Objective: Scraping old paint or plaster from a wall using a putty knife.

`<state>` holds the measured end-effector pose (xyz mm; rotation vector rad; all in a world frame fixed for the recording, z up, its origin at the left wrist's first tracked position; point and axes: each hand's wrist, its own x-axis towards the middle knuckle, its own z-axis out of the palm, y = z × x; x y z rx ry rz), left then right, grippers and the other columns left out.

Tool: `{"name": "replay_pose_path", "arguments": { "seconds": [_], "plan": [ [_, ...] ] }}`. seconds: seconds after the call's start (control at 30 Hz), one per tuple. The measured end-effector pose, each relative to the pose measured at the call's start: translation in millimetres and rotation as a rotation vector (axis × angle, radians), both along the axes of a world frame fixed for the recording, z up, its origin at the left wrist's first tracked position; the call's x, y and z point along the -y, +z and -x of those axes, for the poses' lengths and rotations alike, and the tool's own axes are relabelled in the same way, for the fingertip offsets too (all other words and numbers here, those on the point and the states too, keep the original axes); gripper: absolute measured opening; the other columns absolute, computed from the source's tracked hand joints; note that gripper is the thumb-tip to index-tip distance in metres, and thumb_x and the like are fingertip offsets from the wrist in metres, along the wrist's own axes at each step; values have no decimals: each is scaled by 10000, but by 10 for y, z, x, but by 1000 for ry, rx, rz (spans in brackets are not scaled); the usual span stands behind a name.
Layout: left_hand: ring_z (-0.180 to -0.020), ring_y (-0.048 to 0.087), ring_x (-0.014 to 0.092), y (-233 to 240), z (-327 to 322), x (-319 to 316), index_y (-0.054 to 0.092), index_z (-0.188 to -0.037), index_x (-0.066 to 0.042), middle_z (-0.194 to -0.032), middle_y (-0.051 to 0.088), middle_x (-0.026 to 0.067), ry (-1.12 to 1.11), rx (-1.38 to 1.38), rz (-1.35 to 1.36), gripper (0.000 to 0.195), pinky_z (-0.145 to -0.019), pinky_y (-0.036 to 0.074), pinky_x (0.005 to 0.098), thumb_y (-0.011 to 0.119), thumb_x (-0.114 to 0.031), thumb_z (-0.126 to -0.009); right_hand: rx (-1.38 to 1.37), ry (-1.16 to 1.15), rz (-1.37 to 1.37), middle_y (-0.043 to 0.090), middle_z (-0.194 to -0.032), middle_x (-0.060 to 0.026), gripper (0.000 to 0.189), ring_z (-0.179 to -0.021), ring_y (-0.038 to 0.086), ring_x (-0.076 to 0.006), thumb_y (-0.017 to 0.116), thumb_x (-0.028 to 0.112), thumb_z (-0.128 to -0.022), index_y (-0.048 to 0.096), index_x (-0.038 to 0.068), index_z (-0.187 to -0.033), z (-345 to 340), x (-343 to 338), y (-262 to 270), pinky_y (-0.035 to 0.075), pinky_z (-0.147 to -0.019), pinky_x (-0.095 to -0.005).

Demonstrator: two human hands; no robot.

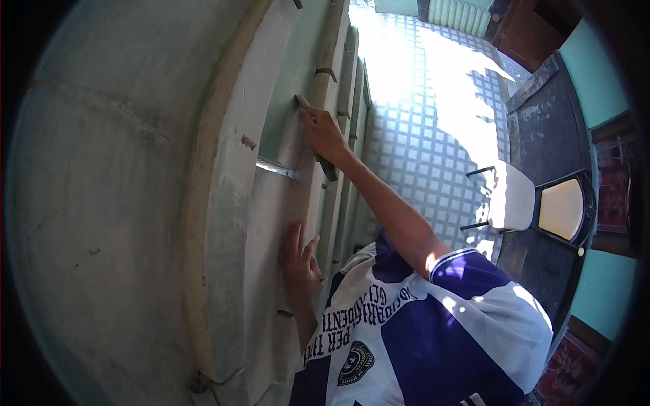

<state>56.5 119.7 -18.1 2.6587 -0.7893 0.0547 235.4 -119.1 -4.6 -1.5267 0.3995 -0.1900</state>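
My right hand (325, 134) is closed around a slim scraper-like tool (330, 171). Its dark handle end sticks out below my palm, and its tip meets the pale green panel (287, 91). Most of the tool is hidden by my fingers. Lower down, my left hand (302, 264) lies with fingers spread on a pale painted ledge (297, 203) of a stepped structure and holds nothing. Between my hands, a bright narrow strip (275, 168) crosses the recess; whether it is metal or a lit edge, I cannot tell.
A thick, chipped moulding (226, 203) runs beside the recess, with a stained pale surface (111, 203) beyond it. Behind the steps lies a tiled floor (421, 137), partly sunlit. A chair with a pale seat (512, 195) stands near a dark panel (551, 122) along the opposite wall.
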Motion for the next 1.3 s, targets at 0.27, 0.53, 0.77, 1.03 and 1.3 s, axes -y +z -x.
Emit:
{"name": "replay_pose_path", "arguments": {
  "seconds": [0.27,0.53,0.77,1.03,1.3],
  "plan": [
    [-1443,378,320,-67,10,-70,642,-1224,-107,-1534,425,131,8,-15,22,447,-1116,356,510,594,57,-811,-76,76,32,673,-769,-233,426,-519,657,-297,463,298,-1026,578,101,-1386,355,-243,139,544,-519,-421],
    [-1439,380,325,-15,12,-47,651,-1203,-112,-1518,438,134,0,4,-12,417,-1100,376,505,600,44,-819,-28,19,42,670,-780,-265,425,-571,679,-351,461,287,-1023,568,111,-1396,166,-113,124,556,-578,-452],
    [-1439,379,324,22,12,14,652,-1198,-113,-1522,433,130,-2,1,-17,399,-1097,379,500,599,34,-832,39,-33,80,579,-594,-104,430,-397,563,-194,442,295,-1050,552,87,-1411,-175,66,-15,488,-389,-364],
    [-1445,374,327,-30,2,-51,657,-1201,-113,-1541,416,128,11,-5,-17,403,-1111,367,498,601,36,-831,79,-15,131,660,-792,-297,385,-756,702,-405,476,288,-1006,649,63,-1266,146,-218,-99,538,-739,-472],
    [-1443,373,336,-26,0,-46,655,-1205,-105,-1536,421,138,-5,-17,10,410,-1106,371,500,599,34,-823,3,-1,70,656,-720,-247,385,-536,668,-336,465,281,-1017,636,40,-1263,25,44,139,550,-558,-448]
  ]
}}
